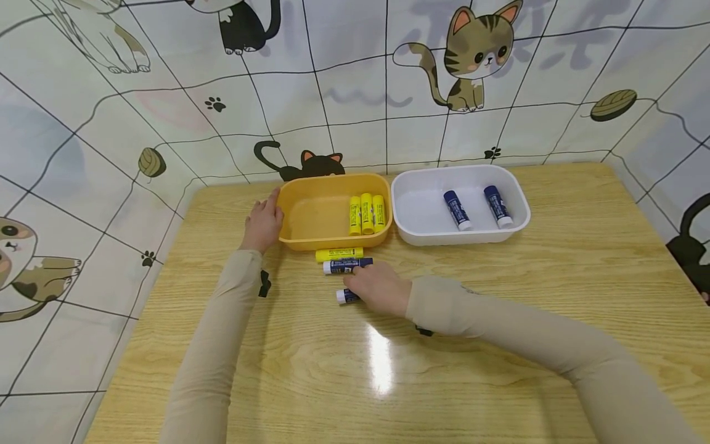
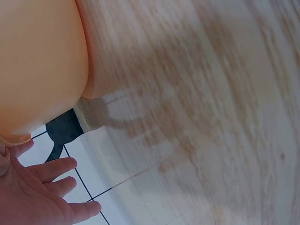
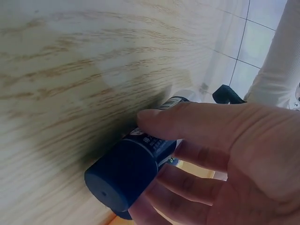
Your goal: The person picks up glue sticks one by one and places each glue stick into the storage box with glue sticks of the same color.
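The left hand [image 1: 264, 225] rests at the left end of the orange tray [image 1: 288, 240]; in the left wrist view its fingers [image 2: 61, 168] are spread and fairly straight beside the tray wall [image 2: 42, 61]. Below the trays, the right hand [image 1: 383, 288] has its thumb and fingers around a dark blue glue stick [image 1: 347, 296] lying near the table surface. In the right wrist view, the right hand [image 3: 201, 154] grips this blue stick [image 3: 124, 173] by its middle. Another blue glue stick [image 1: 338, 266] and a yellow glue stick [image 1: 339, 254] lie just above it, under the orange tray's front edge.
Three yellow glue sticks [image 1: 367, 214] stand side by side in the orange tray's right part. A white tray [image 1: 421, 234] to the right holds two blue glue sticks [image 1: 457, 210]. A cat-patterned wall covering [image 1: 355, 98] rises behind the wooden table [image 1: 310, 370].
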Tool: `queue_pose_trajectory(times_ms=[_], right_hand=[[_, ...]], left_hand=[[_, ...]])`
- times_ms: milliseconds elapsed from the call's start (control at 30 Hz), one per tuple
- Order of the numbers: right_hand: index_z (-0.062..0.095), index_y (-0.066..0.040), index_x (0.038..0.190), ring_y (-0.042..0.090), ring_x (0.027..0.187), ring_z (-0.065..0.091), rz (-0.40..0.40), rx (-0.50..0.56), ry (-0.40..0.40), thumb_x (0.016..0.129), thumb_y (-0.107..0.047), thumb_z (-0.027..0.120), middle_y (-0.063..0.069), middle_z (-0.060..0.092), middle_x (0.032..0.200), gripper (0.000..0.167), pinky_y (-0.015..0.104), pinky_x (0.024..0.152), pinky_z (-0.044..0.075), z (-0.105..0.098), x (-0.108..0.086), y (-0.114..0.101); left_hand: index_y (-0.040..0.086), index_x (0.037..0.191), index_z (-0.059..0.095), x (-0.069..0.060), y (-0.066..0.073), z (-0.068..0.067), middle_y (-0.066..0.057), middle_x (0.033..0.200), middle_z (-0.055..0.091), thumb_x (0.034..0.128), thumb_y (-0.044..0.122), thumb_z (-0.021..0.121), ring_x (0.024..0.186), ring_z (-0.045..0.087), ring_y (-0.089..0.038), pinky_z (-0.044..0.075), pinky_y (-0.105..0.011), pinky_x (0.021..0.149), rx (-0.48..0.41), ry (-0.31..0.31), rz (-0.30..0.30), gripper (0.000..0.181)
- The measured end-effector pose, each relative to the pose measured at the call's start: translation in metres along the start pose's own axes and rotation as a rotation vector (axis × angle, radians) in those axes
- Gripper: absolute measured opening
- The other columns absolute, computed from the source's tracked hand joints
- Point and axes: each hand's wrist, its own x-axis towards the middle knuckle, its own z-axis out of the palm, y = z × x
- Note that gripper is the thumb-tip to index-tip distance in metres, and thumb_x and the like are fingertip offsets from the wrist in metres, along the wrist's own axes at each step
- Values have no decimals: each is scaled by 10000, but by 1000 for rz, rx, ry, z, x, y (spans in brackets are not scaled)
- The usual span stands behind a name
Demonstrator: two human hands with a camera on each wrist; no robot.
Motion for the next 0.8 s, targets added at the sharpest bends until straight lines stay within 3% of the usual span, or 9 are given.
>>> queue_pose_trajectory(times_ms=[400,600,800], right_hand=[[662,-60,1008,232,709,598,43,19,-92,882,-2,642,100,625,846,140,336,500,478,-13,-14,7],[661,-50,1080,237,789,629,20,39,-118,876,-8,660,114,652,942,209,355,614,518,-15,-24,17],[649,-54,1128,255,884,646,19,19,-201,844,-12,687,126,662,1035,290,383,726,541,-18,-32,27]], left_hand=[[116,1546,207,-1,2,-1,-277,1481,332,1047,198,275,1392,171,-484,164,-695,1046,0,-4,-3,511],[115,1545,214,-1,2,-1,-283,1471,345,1047,198,279,1390,183,-482,172,-692,1047,3,2,-7,509],[101,1542,221,0,1,0,-297,1449,370,1046,193,282,1375,212,-496,196,-663,1059,7,7,3,508]])
